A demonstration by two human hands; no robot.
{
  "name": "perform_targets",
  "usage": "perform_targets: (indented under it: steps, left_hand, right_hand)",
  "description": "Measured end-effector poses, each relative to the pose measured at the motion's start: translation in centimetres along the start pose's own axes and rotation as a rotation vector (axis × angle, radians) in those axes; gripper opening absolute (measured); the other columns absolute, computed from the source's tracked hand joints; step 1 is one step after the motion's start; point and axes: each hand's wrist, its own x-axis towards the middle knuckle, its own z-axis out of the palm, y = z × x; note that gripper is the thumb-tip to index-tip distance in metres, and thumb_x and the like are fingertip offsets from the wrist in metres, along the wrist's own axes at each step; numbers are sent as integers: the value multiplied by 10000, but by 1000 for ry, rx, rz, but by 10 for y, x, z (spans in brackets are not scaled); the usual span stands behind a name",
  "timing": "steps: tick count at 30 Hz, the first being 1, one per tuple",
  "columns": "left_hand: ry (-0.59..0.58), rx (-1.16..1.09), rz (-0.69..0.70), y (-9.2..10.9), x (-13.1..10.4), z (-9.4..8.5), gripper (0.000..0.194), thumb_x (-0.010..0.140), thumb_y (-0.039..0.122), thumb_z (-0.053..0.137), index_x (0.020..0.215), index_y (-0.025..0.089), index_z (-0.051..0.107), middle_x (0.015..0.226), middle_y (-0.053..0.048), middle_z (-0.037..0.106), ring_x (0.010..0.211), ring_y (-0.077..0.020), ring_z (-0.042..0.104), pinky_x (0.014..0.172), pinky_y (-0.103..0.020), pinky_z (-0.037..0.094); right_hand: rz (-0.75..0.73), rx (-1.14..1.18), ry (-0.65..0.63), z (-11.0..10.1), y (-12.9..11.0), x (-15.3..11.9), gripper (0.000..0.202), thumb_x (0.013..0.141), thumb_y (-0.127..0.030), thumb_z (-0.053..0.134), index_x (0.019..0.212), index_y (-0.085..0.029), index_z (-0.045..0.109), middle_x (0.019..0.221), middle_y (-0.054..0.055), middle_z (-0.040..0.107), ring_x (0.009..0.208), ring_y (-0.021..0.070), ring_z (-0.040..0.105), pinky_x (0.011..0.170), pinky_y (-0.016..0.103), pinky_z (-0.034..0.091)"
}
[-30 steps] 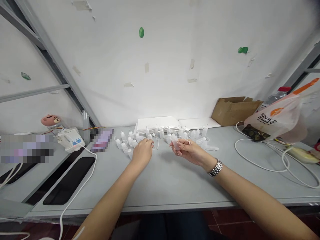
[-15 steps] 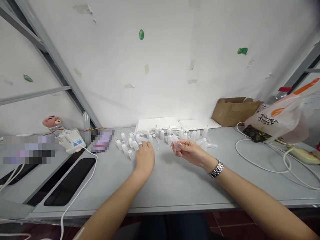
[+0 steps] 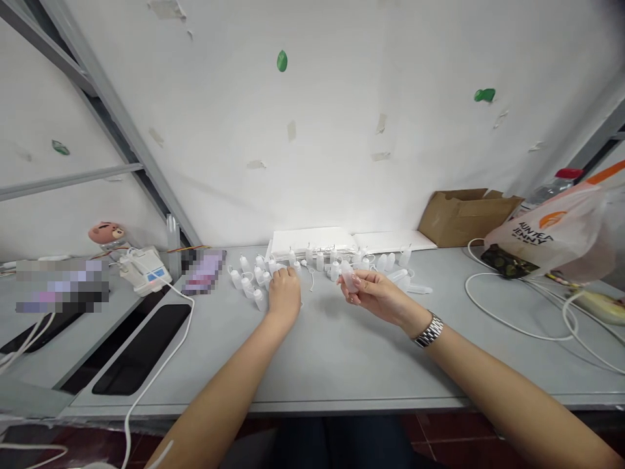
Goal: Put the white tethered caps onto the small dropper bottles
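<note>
Between its thumb and fingers, my right hand [image 3: 374, 293] holds a small translucent bottle [image 3: 348, 279] above the grey table [image 3: 342, 365]. My left hand [image 3: 285, 291] is closed at the edge of a group of small white bottles with thin nozzles [image 3: 259, 299]; whatever its fingers grip is hidden. More such bottles [image 3: 320, 262] stand in a row behind the hands. A loose white cap with a strap [image 3: 311, 277] lies between the hands. To the right of my right hand, a few translucent pieces [image 3: 418, 289] lie on the table.
White sheets [image 3: 312, 241] lie against the wall, beside an open cardboard box [image 3: 463, 218]. A plastic bag [image 3: 547, 231] and coiled white cables [image 3: 512, 333] are at the right. At the left are a black phone [image 3: 141, 352], a purple phone [image 3: 205, 270] and a power strip [image 3: 144, 270].
The view has shifted slightly. My right hand has tilted the bottle more upright. My left hand stays by the bottles, its fingers drawn in a little.
</note>
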Motion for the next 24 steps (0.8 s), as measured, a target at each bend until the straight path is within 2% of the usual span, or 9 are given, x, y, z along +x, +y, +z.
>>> perform_targets:
  steps: [6, 10, 17, 21, 24]
  left_hand:
    - [-12, 7, -15, 0, -3, -9, 343, 720, -74, 331, 965, 62, 528, 901, -161, 591, 867, -247, 557, 692, -310, 416]
    - [-36, 25, -2, -3, -3, -13, 329, 740, -52, 330, 941, 83, 553, 910, -149, 599, 902, -249, 549, 726, -319, 417]
    - [-89, 30, 40, -6, -3, -13, 335, 708, -51, 363, 882, 101, 606, 929, -156, 582, 925, -260, 524, 708, -321, 424]
    - [-55, -16, 29, -6, -4, -13, 338, 732, -39, 339, 890, 99, 604, 919, -169, 567, 910, -270, 520, 708, -337, 423]
    - [-27, -121, 15, -7, -5, -14, 288, 788, 30, 340, 879, 109, 601, 917, -168, 543, 901, -275, 515, 710, -353, 419]
  right_hand:
    - [-5, -3, -5, -1, 2, 1, 198, 803, -356, 572, 825, -170, 635, 673, -3, 498, 572, 92, 391, 611, 270, 342]
    - [-3, 5, -13, 0, 2, 1, 202, 797, -351, 583, 814, -157, 635, 669, -4, 501, 569, 83, 402, 609, 266, 334]
    - [14, -4, -14, 2, 1, 1, 213, 785, -347, 598, 844, -147, 643, 637, -9, 500, 584, 93, 418, 613, 266, 341]
    - [25, 6, -10, 3, 0, 1, 204, 769, -336, 617, 843, -148, 647, 640, -7, 512, 596, 96, 430, 633, 269, 347]
    - [28, 4, -7, 4, 0, 0, 185, 765, -326, 621, 826, -153, 649, 634, -8, 511, 598, 99, 430, 647, 274, 351]
